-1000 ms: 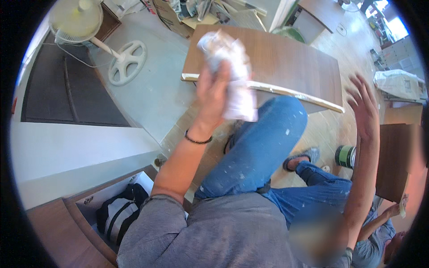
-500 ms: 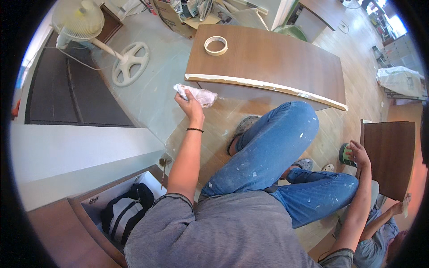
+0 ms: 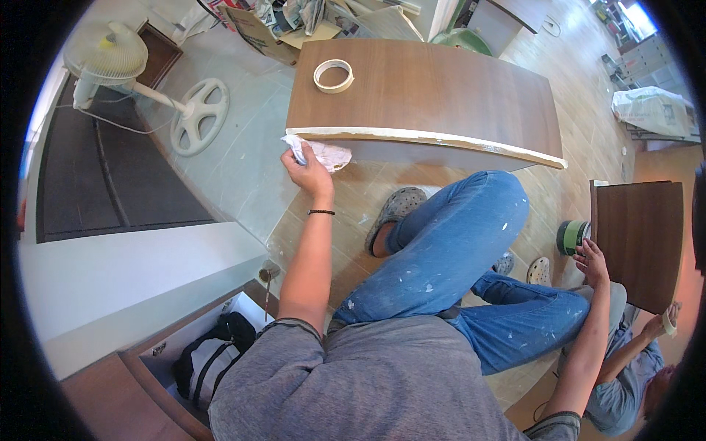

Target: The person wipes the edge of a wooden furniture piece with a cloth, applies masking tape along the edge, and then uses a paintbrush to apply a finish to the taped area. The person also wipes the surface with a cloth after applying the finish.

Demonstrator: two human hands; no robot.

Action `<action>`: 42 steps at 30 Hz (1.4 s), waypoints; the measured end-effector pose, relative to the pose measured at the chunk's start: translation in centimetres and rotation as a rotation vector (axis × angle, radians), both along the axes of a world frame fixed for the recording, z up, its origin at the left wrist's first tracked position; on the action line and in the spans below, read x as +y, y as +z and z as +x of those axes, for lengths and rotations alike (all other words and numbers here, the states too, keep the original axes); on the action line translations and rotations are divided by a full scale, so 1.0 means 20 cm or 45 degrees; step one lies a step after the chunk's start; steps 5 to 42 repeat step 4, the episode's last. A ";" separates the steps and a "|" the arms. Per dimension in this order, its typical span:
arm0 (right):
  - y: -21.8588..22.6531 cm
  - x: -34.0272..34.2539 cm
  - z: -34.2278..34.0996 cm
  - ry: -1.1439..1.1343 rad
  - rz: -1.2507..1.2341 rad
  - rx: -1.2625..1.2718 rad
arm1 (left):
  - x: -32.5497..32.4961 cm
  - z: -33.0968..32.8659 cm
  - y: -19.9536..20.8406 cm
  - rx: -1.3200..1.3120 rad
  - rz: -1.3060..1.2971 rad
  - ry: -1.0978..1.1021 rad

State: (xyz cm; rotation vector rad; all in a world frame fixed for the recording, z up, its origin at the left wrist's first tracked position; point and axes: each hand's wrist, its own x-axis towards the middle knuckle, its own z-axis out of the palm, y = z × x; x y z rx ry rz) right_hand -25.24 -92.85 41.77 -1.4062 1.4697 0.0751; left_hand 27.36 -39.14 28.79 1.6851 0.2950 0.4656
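My left hand (image 3: 307, 176) is closed on a crumpled whitish rag (image 3: 327, 156) with reddish-brown stains. The rag is at the near left corner of a brown wood-grain panel (image 3: 434, 88), by the white strip (image 3: 412, 135) along its near edge; I cannot tell whether it touches the strip. A roll of masking tape (image 3: 333, 76) lies flat on the panel. My right hand (image 3: 591, 263) is out to the right with its fingers apart and nothing visible in it. It is nearest to a dark can with a green label (image 3: 572, 237) and a second brown panel (image 3: 638, 242).
A white pedestal fan (image 3: 107, 55) stands at the far left. A co-worker (image 3: 625, 382) at the lower right holds a tape roll (image 3: 668, 321). By my left elbow is an open drawer (image 3: 157, 351) with a black-and-white bag. Cardboard boxes (image 3: 257, 33) stand beyond the panel.
My left hand has brought the rag up against or close to the panel's corner. My right hand has lowered slightly, its fingers more stretched. The view has shifted a little.
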 end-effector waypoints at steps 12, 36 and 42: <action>-0.04 -0.02 -0.09 -0.025 0.003 0.035 | -0.07 -0.02 -0.06 0.027 0.164 0.015; -0.04 -0.02 -0.09 -0.025 0.003 0.035 | -0.07 -0.02 -0.06 0.027 0.164 0.015; -0.04 -0.02 -0.09 -0.025 0.003 0.035 | -0.07 -0.02 -0.06 0.027 0.164 0.015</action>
